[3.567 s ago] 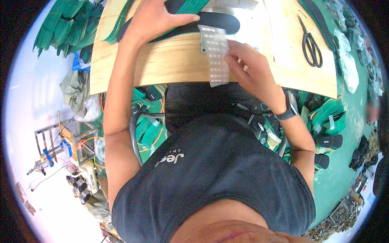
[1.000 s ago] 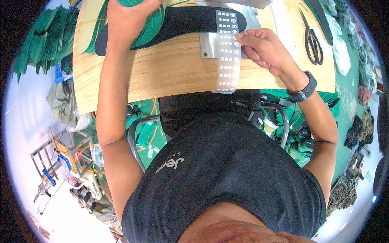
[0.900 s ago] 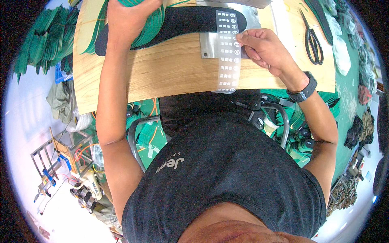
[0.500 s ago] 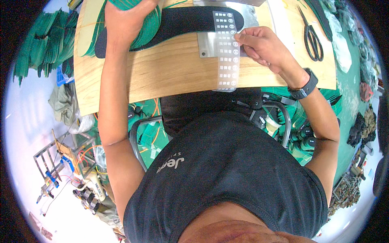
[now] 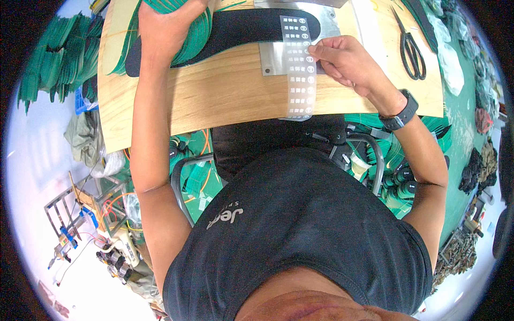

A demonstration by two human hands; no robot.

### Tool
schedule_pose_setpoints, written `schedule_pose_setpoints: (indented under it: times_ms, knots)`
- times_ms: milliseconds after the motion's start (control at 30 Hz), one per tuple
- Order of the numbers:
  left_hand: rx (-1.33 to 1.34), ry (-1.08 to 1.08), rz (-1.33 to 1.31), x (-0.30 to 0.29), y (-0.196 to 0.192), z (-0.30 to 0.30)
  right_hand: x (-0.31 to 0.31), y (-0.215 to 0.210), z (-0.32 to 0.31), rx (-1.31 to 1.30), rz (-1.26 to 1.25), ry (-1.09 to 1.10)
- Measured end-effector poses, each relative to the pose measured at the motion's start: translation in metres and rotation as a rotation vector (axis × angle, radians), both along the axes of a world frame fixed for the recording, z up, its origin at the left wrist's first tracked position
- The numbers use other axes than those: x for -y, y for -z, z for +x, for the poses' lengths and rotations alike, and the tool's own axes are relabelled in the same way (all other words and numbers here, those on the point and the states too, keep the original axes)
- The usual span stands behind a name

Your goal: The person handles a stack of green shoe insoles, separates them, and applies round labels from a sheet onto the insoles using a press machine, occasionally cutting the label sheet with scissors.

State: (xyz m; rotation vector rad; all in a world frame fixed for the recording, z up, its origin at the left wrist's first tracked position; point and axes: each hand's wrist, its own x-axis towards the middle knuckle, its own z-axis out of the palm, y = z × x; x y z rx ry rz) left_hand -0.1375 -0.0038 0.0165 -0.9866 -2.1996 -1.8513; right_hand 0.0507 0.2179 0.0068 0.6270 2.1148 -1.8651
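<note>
A stack of green-edged insoles (image 5: 200, 37) is gripped in my left hand (image 5: 170, 24) at the far left of the table; its upper part runs out of the picture. Under and beside that stack, a long black insole (image 5: 241, 33) lies flat, its rounded end reaching right over a metal plate (image 5: 272, 60). A translucent label strip (image 5: 301, 80) with white printed marks crosses this end and hangs toward the table's near edge. My right hand (image 5: 348, 60), with a watch at the wrist, pinches the strip's right edge between thumb and forefinger.
Black-handled scissors (image 5: 412, 56) lie on the wooden table (image 5: 214, 99) at the right. Another stack of green insoles (image 5: 56, 59) stands off to the left. A metal box edge (image 5: 300, 2) shows at the far side. More green pieces lie on the floor below.
The label strip has slid very slightly toward me, and my right hand has shifted a touch left with it. My left hand keeps its grip on the insole stack.
</note>
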Motion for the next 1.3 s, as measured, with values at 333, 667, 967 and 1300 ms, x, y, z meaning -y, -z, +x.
schedule_pose_setpoints:
  times_ms: [333, 667, 967, 1300]
  knots:
    - [-0.003, 0.019, 0.006, -0.0004, 0.0002, -0.0001, 0.0, 0.0008, -0.0002, 0.021, -0.02, 0.01]
    - [-0.045, -0.013, -0.009, 0.0008, 0.0018, -0.0017, -0.0009, 0.002, -0.0006, 0.009, -0.019, 0.009]
    - [0.02, 0.033, 0.037, 0.0027, 0.0062, -0.0022, 0.0007, 0.0012, 0.0015, -0.015, -0.038, -0.007]
    - [0.033, 0.015, 0.012, -0.0015, 0.0009, 0.0017, 0.0002, 0.0043, 0.003, -0.059, -0.056, 0.047]
